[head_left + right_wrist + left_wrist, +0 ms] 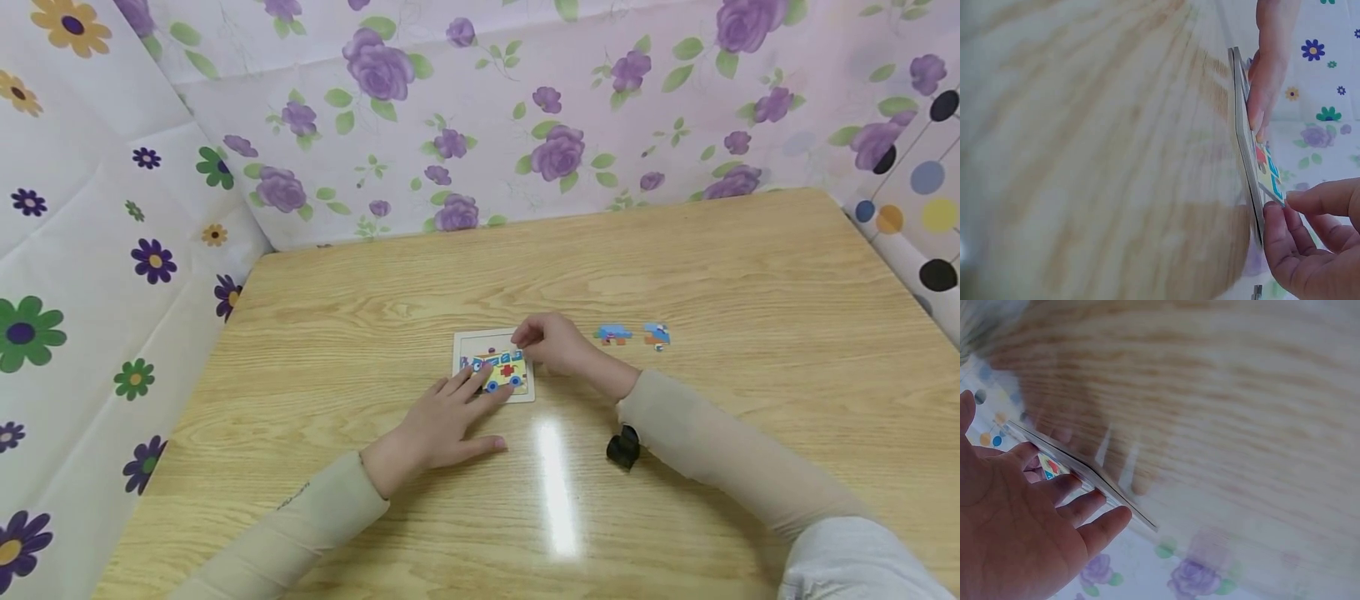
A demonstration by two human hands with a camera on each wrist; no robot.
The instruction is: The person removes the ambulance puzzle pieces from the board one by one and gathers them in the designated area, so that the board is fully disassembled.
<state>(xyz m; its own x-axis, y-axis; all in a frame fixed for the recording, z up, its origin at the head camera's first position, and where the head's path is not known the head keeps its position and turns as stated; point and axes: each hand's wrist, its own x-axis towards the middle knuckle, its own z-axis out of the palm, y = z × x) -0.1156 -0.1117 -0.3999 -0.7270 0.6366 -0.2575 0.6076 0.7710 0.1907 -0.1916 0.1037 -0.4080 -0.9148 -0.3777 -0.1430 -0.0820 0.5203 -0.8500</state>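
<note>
A jigsaw puzzle of a yellow ambulance with a red cross [507, 370] lies in a white-bordered puzzle tray [469, 336] on the table. My left hand [441, 421] rests spread on the lower left of the picture, its straight fingertips touching the pieces. At the tray's upper right corner, my right hand [558, 343] pinches the edge of a puzzle piece [1275, 186] between thumb and forefinger. The left wrist view shows the left palm beside the thin edge of the tray [1094, 472]. Fingers cover parts of the picture.
Two clumps of loose blue and orange puzzle pieces [613, 334] lie to the right of the tray on the wooden table [360, 308]. A small black object [624, 447] shows below the right sleeve. Flowered cloth [450, 108] hangs behind the table.
</note>
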